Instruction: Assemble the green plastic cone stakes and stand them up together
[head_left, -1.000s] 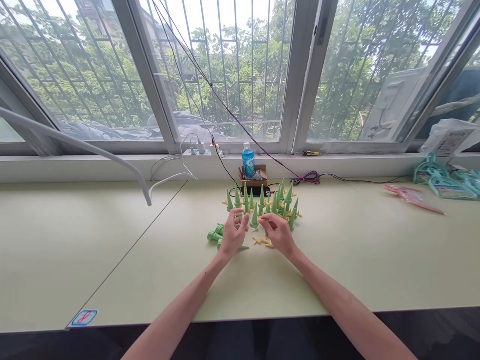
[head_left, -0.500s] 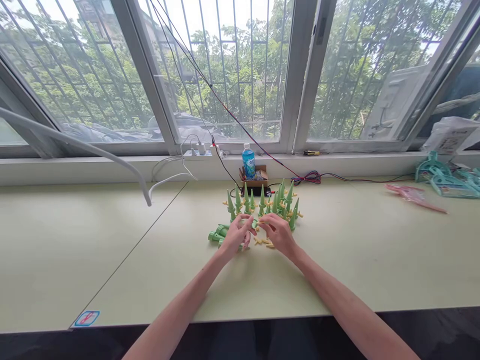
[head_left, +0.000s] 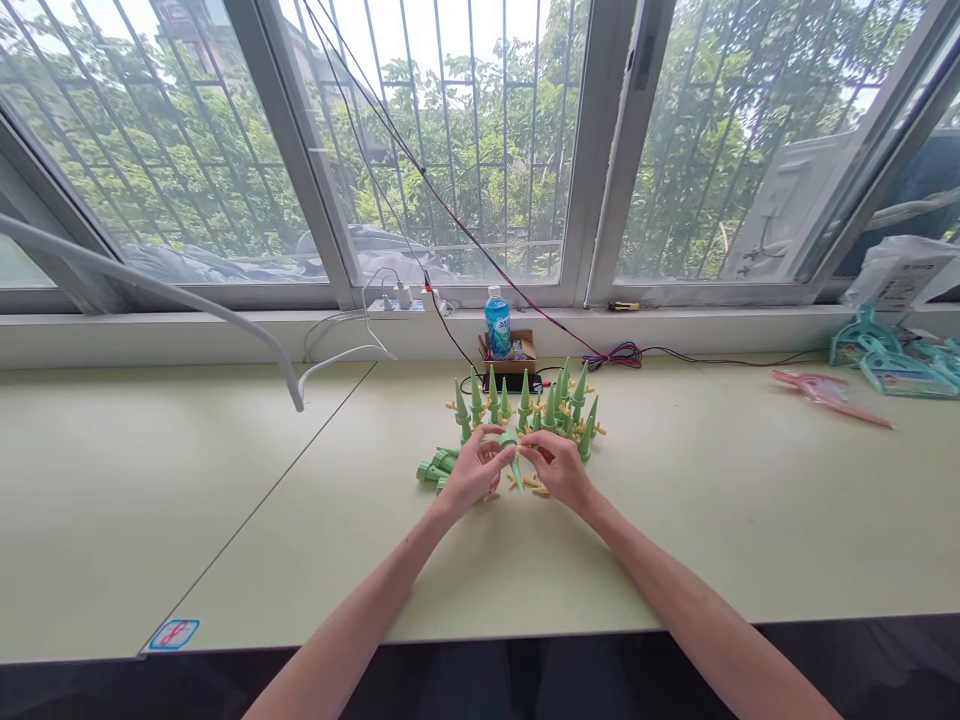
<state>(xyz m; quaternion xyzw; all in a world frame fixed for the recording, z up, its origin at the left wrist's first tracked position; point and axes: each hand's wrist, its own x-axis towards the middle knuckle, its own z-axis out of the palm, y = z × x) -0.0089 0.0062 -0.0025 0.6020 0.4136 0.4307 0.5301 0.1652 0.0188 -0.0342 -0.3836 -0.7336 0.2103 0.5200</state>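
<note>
Green spike held tip-down between both hands; right-hand pinch partly hidden

The green spike [head_left: 517, 472] is above the table [head_left: 300, 560], in front of the upright spikes [head_left: 524, 395], its wide collar uppermost and its tip slanting down towards the loose yellow pieces [head_left: 531, 481]. The left hand [head_left: 471, 475] has the spike near the collar, thumb and fingers closed on it from the left. The right hand [head_left: 561, 470] has thumb and fingertips drawn together at the collar's other side; whether a small part sits between them cannot be told at this size.

The work appears to be a close fitting at the collar. For a sound result, the left hand should keep the collar from turning and leave the side facing the right fingertips uncovered. The right hand should approach square to that side, press lightly until aligned, then firm up evenly; a slanted push could cock a small part or make it slip. Fingers are best kept off the tapered tip, which offers little hold.

Clearance is limited: the upright spikes are close beyond the hands, and the lying spikes [head_left: 427, 472] are beside the left hand. Small, short movements are advised to avoid toppling them.
</note>
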